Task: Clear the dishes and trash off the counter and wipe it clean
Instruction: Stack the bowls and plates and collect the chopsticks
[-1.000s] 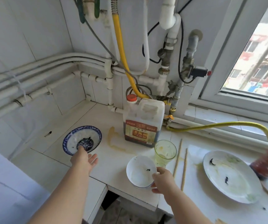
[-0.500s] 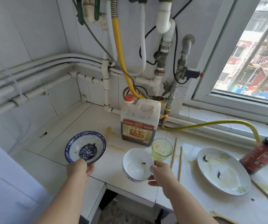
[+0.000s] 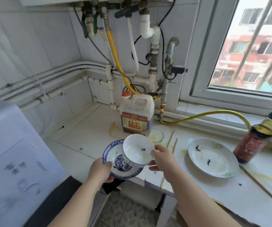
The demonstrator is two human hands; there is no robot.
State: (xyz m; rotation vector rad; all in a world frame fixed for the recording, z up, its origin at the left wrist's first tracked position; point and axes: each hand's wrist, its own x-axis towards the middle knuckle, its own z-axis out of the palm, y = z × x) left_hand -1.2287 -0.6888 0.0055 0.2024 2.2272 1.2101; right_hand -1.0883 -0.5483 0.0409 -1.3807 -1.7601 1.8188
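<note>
My left hand (image 3: pixel 101 169) grips the near rim of a blue-rimmed bowl (image 3: pixel 111 151), lifted off the white counter (image 3: pixel 86 133) at its front edge. My right hand (image 3: pixel 162 157) holds a white bowl (image 3: pixel 137 149) by its right rim, tilted, with its base resting inside the blue bowl. A greenish glass (image 3: pixel 155 135) stands just behind the bowls. A dirty white plate (image 3: pixel 213 157) lies on the counter to the right, and a pair of chopsticks (image 3: pixel 173 141) lies between glass and plate.
A vinegar jug (image 3: pixel 136 114) stands at the back by the pipes, beside a yellow spill stain (image 3: pixel 113 130). A red sauce bottle (image 3: pixel 250 143) stands right of the plate. A yellow hose (image 3: pixel 204 114) runs along the sill. A white appliance (image 3: pixel 9 161) is at left.
Both bowls have left the counter. My left hand closed on the blue bowl and drew it nearer; my right hand carried the white bowl left and set it into the blue one.
</note>
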